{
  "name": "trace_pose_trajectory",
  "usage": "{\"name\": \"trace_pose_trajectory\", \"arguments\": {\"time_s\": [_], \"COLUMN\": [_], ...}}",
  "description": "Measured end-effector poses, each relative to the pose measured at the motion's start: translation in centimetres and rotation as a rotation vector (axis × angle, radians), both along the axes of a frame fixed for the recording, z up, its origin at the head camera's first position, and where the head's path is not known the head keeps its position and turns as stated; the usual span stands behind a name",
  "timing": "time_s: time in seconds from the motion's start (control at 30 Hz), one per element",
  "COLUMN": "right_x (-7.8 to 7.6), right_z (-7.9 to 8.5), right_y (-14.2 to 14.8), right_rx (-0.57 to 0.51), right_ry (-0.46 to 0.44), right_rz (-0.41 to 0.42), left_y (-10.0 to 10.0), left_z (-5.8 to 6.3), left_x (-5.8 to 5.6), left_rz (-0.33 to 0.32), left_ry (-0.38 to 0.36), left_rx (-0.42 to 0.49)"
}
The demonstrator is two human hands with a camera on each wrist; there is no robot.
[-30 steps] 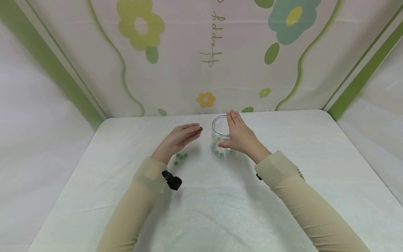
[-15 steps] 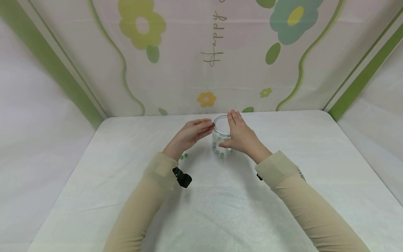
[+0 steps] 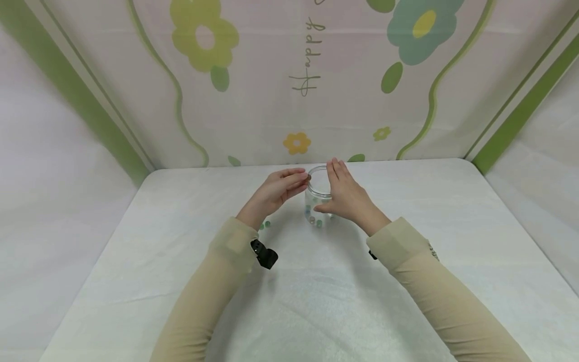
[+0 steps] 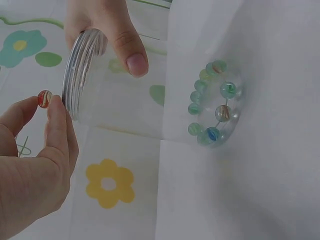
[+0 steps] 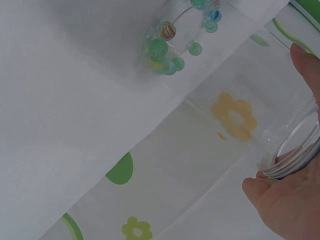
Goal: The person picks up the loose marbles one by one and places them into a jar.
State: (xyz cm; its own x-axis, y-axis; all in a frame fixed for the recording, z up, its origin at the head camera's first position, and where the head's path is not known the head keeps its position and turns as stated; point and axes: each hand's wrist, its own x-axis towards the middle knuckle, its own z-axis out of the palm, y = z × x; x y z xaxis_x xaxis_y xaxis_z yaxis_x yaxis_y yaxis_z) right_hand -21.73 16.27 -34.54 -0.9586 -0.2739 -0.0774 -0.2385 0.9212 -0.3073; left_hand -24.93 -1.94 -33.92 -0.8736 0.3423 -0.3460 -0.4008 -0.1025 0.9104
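Observation:
A clear jar [image 3: 320, 203] stands upright on the table, several marbles [image 4: 223, 113] lying in its bottom. Its round mouth [image 3: 319, 180] has no lid on it. My left hand [image 3: 280, 192] is at the left side of the rim, pinching a red-and-white swirled marble [image 4: 44, 99] between its fingertips. That marble is just above the rim, and the fingers touch or nearly touch the jar's edge. My right hand [image 3: 348, 196] grips the jar from the right near the top, thumb [image 4: 131, 55] on the near side and fingers at the far side.
Green marbles [image 3: 268, 223] lie on the white table [image 3: 298, 301] left of the jar, partly hidden behind my left wrist. A flower-printed cloth [image 3: 253, 100] rises at the table's back edge. White and green fabric walls [image 3: 59, 151] flank both sides.
My left hand has moved right and slightly away from me, carrying the marble from beside the jar to its rim. The right hand has stayed on the jar.

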Motion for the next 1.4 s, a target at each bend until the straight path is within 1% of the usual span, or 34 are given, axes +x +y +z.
{"name": "trace_pose_trajectory", "arguments": {"time_s": [0.43,0.73,0.93,1.2,1.4], "right_x": [0.0,-0.1,-0.1,-0.1,-0.1], "right_z": [0.0,0.1,0.1,0.0,0.0], "right_y": [-0.2,-0.2,-0.2,-0.3,-0.3], "right_rx": [-0.004,-0.001,0.005,-0.001,-0.001], "right_ry": [-0.004,0.003,0.002,0.003,0.008], "right_rz": [-0.010,-0.007,-0.006,-0.005,-0.002], "left_y": [0.1,-0.6,-1.6,-3.6,-5.1], "left_z": [0.2,-0.3,-0.8,-1.7,-2.6], "left_x": [0.1,-0.1,-0.1,0.0,0.0], "left_rz": [0.014,0.020,0.014,0.011,-0.005], "left_ry": [-0.009,-0.020,-0.036,-0.065,-0.058], "left_rx": [0.004,-0.046,-0.061,-0.111,-0.135]}}
